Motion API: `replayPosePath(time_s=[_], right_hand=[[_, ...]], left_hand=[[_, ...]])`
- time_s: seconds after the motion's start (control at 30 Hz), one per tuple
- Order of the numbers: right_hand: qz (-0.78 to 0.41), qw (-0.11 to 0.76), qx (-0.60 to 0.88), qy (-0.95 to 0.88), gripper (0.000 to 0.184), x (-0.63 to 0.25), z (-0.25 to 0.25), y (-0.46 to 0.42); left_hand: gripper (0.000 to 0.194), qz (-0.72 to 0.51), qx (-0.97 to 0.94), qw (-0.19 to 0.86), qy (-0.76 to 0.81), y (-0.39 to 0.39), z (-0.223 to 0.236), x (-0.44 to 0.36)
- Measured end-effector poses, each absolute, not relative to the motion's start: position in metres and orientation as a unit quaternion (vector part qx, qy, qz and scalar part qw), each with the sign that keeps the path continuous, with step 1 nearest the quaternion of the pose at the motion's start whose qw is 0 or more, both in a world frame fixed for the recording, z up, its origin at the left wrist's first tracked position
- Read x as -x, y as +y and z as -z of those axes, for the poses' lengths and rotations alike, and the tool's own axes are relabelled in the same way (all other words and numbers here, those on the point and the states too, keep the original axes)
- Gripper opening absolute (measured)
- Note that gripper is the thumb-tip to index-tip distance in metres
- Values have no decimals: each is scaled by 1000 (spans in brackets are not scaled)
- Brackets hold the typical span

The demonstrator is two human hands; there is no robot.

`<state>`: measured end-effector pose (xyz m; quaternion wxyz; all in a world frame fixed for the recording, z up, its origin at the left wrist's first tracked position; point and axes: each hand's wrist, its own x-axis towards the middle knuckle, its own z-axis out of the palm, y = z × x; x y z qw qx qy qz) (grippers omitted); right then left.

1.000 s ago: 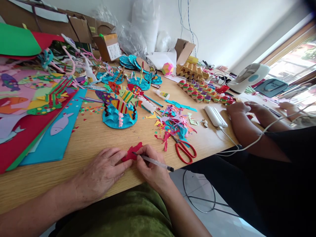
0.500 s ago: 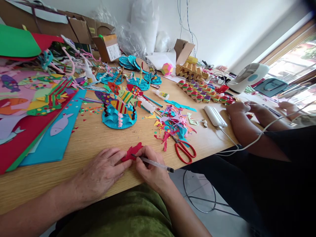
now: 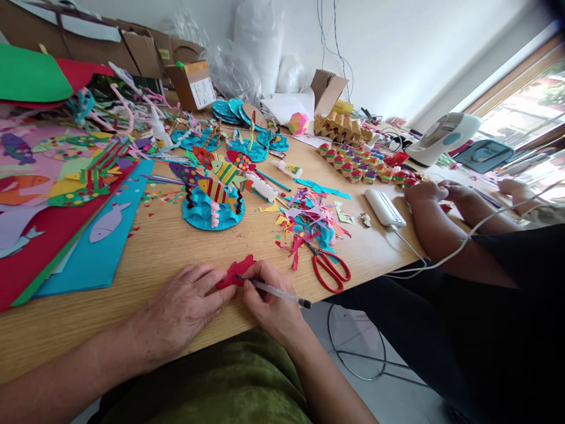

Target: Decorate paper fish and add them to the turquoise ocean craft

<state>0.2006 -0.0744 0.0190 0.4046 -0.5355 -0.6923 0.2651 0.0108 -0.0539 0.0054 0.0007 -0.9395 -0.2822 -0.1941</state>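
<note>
A small red paper fish cutout (image 3: 235, 272) lies on the wooden table in front of me, near its edge. The fingertips of my left hand (image 3: 188, 303) hold its left end down against the tabletop, the thumb at its lower edge. My right hand (image 3: 272, 301) is closed round a pen (image 3: 278, 292) with a clear barrel and a dark end cap. The pen's tip touches the red fish, and part of the fish is hidden by my fingers. Red-handled scissors (image 3: 330, 270) lie to the right of my right hand, beside a heap of colourful paper scraps (image 3: 315, 215).
A blue craft base with paper fish (image 3: 213, 213) stands beyond my hands. At left lie coloured sheets (image 3: 95, 259) with fish cutouts. A white power bank (image 3: 385, 208) with a cable lies at right, near another person's arms (image 3: 435, 235). A glue bottle (image 3: 290, 169) lies farther back.
</note>
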Motion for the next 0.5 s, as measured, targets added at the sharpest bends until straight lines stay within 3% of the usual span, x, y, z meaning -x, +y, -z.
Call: replayPosePath(time_s=[0.5], right_hand=[[-254,401,535,-699,11,-201,-22,-76]], left_hand=[[30,187,943,1,-274,-53,-3,-8]])
